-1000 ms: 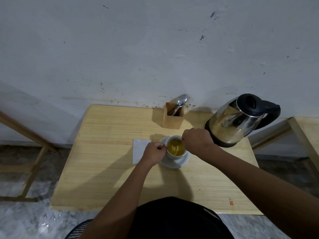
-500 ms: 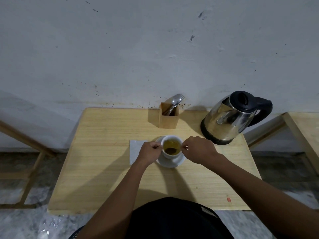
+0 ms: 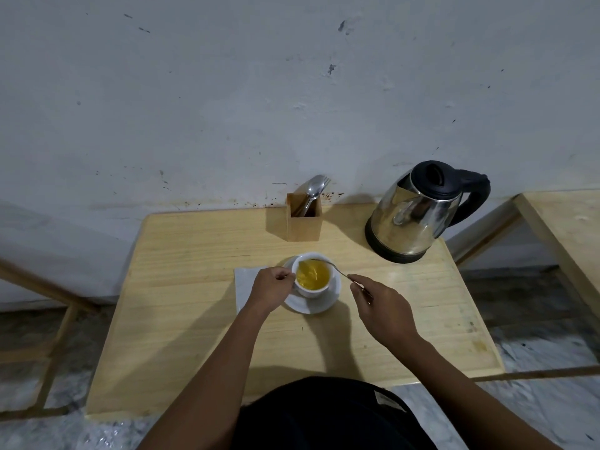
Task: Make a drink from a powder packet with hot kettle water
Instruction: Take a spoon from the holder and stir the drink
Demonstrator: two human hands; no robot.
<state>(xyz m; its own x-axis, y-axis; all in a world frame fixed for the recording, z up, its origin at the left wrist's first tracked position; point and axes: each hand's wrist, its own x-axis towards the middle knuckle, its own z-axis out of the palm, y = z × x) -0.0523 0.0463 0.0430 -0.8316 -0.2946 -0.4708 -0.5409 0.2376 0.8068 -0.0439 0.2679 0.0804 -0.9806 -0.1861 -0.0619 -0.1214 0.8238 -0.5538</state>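
A white cup (image 3: 313, 291) full of yellow drink (image 3: 312, 274) stands on a white saucer (image 3: 319, 305) in the middle of the wooden table (image 3: 194, 319). My left hand (image 3: 272, 287) pinches the cup's handle on its left side. My right hand (image 3: 380, 308) holds a thin metal spoon (image 3: 334, 267) by its handle, to the right of the cup. The spoon's bowl reaches over the cup's far rim. A white packet (image 3: 244, 285) lies flat left of the saucer, partly under my left hand. The steel kettle (image 3: 418, 212) with black lid and handle stands at the back right.
A small wooden holder (image 3: 304, 224) with spoons and a fork stands against the wall behind the cup. A second wooden table (image 3: 565, 232) sits to the right across a gap. Wooden frame legs (image 3: 48, 287) show at the left over a marble floor.
My right hand has drawn back to the right and lower, away from the cup's rim, with the spoon now slanting over the cup. The left hand stays at the handle. The camera shifted slightly.
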